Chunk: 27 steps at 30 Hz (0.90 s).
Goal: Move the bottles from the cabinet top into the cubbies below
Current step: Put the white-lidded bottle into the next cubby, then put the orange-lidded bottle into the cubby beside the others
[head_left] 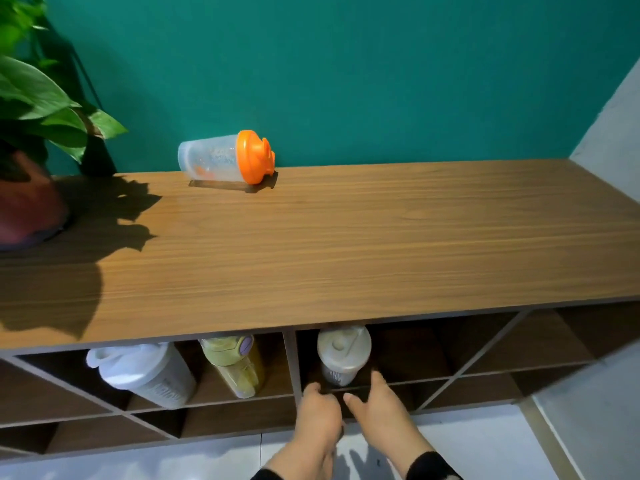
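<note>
Nearest, both hands reach toward the cubbies (408,355) under the cabinet top (346,244). The left hand (318,415) and the right hand (377,407) are loosely spread and hold nothing; their fingertips sit at the shelf edge just below a white-lidded bottle (343,355) that stands upright in the middle cubby. In the cubby to the left, a yellow bottle (235,365) with a purple button leans beside a large white bottle (145,372), which lies tilted. Farther off, on the cabinet top near the teal wall (346,64), an orange-lidded clear bottle (225,157) lies on its side. A potted plant (31,140) stands at far left.
</note>
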### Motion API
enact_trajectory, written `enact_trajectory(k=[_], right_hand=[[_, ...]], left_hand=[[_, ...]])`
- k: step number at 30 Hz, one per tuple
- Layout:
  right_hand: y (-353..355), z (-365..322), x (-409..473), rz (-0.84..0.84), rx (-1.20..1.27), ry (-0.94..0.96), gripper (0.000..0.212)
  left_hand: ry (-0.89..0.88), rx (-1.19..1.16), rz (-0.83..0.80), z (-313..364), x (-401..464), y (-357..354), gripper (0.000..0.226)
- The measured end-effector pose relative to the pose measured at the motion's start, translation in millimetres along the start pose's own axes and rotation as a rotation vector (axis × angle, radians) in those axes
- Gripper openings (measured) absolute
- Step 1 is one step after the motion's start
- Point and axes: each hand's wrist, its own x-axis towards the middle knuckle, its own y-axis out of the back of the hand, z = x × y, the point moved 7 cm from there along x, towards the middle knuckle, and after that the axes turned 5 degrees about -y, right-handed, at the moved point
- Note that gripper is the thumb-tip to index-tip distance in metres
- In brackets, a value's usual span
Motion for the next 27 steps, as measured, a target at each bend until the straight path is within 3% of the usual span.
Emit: enact_trajectory(k=[3,5,8,10,13,15,18,23,27], right_hand=[[31,-14,-46,-0.074,-0.076,0.149,0.037],[60,-42,-80,-0.014,-0.004,0.312,0.016],[118,-99,-125,0.264,0.224,0.639,0.025],[142,-134,-128,0.393,0.229,0.791,0.028],[138,-175,-69,0.342,-0.031,0.741,0.033],[123,-184,-22,0.267,-0.256,0.627,0.05],[110,-193,5,0.343,-0.496,0.633,0.063],[111,-199,5,0.416,-0.506,0.635,0.065],[111,-199,4,0.43,-0.484,0.635,0.061]], left_hand=[[-0.169,0.112,-0.062,14,-42,7,0.036],[-0.352,0.231,-0.06,45,-77,23,0.032],[-0.759,0.312,-0.025,115,-131,58,0.023],[-1.031,0.326,0.064,163,-148,83,0.022],[-1.286,0.535,0.263,231,-141,109,0.027],[-1.301,0.705,0.375,272,-116,122,0.04],[-1.244,0.995,0.503,315,-66,141,0.059],[-1.134,1.327,0.607,366,-6,165,0.085],[-1.065,1.412,0.493,398,35,162,0.105]])
